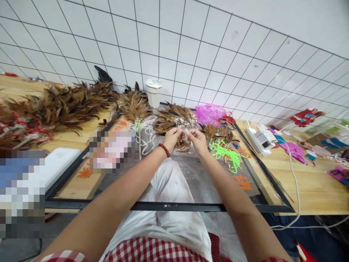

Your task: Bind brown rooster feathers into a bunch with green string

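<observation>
My left hand (pixel 171 139), with a beaded bracelet on its wrist, is closed in a pinch over the glass-topped frame. Close to it, my right hand (pixel 197 141) pinches too, the fingertips nearly meeting. A small brown feather (pixel 182 144) with a pale base shows at the fingers; its exact hold is partly hidden. Just beyond lies a pile of brown feathers (pixel 174 115) with whitish quills. To the left stands a feather bundle on a stick (pixel 136 103), tied with green cord. Tangled neon green cord (pixel 229 154) lies to the right of my right hand.
A black-edged glass panel (pixel 188 206) spans the wooden table. Behind are a white lidded cup (pixel 154 92) and purple plastic (pixel 209 113). A long feather heap (pixel 65 103) lies left. White cord (pixel 148 133) sits near the stick. A power strip (pixel 260 140) and cable (pixel 296 182) are right.
</observation>
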A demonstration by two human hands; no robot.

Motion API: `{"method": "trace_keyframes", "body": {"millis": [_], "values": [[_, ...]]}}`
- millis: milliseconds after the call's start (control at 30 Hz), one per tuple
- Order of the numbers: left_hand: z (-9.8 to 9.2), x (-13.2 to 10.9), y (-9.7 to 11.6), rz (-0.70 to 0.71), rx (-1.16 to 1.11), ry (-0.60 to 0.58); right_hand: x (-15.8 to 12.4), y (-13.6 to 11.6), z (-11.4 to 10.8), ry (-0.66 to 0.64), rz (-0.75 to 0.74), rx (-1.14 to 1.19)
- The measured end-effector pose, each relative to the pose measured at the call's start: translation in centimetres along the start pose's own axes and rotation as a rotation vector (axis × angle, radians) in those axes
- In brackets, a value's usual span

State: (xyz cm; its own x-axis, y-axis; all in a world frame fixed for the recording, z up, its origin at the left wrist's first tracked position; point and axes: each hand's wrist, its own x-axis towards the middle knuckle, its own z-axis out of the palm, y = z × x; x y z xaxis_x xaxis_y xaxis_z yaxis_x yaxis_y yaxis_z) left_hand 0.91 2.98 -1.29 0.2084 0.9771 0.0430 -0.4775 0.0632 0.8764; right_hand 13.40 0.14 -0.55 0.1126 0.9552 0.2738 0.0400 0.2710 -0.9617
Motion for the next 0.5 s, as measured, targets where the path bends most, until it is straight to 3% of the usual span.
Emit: {"method": "trace_keyframes", "body": {"millis": [100, 300, 500], "values": [[-0.07, 0.13, -0.34, 0.020, 0.038, 0.004, -0.49, -0.40, 0.96, 0.007, 0.067, 0.090], [-0.08, 0.20, -0.67, 0.060, 0.057, -0.013, -0.64, -0.14, 0.89, -0.007, 0.107, 0.080], [-0.17, -0.29, -0.37, -0.025, 0.014, -0.141, -0.50, -0.63, 0.58, -0.011, 0.264, 0.141]]}}
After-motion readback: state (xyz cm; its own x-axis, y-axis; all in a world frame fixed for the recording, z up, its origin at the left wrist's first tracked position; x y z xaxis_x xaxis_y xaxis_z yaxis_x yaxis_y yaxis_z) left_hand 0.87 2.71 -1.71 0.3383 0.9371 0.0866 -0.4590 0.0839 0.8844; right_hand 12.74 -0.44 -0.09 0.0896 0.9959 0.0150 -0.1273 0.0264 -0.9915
